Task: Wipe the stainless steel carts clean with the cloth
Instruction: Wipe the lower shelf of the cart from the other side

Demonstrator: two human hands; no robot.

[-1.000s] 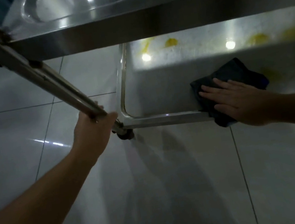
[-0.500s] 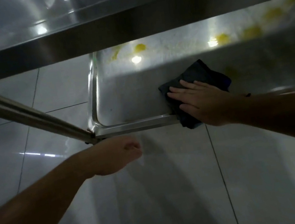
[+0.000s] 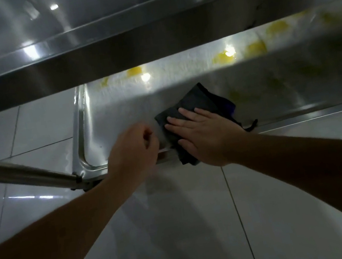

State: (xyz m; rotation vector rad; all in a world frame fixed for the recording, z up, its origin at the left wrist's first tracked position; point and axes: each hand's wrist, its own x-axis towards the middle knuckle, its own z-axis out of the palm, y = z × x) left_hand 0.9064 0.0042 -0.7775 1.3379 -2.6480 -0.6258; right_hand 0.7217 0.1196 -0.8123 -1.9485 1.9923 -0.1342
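Note:
A stainless steel cart fills the upper half of the view; its lower shelf (image 3: 115,116) carries yellow stains (image 3: 223,58) along the far side. A dark folded cloth (image 3: 194,100) lies on the shelf's near edge, partly hanging over the rim. My right hand (image 3: 207,133) presses flat on the cloth with fingers spread. My left hand (image 3: 134,150) hovers just left of the cloth over the near rim, fingers curled loosely and holding nothing.
The cart's upper shelf (image 3: 128,43) overhangs the lower one, close above my hands. A slanted steel leg (image 3: 21,174) runs from the left edge to the shelf's near-left corner. Glossy white floor tiles (image 3: 182,229) lie below.
My left hand let go of the cart leg and moved right, up to the shelf rim beside the cloth. My right hand slid the cloth a little leftwards.

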